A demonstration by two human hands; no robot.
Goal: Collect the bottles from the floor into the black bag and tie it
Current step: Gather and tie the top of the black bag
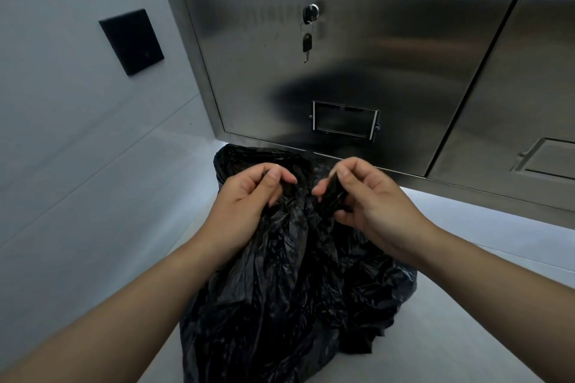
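The black bag (295,283) is pinched at its mouth by curled fingers (274,176): left hand (245,196) at ten o'clock, right hand (373,199) at two. The film could be torn by uneven pulling.

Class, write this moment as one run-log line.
stage: tying | left hand: pinches bag top | right hand: pinches bag top | knot: none seen
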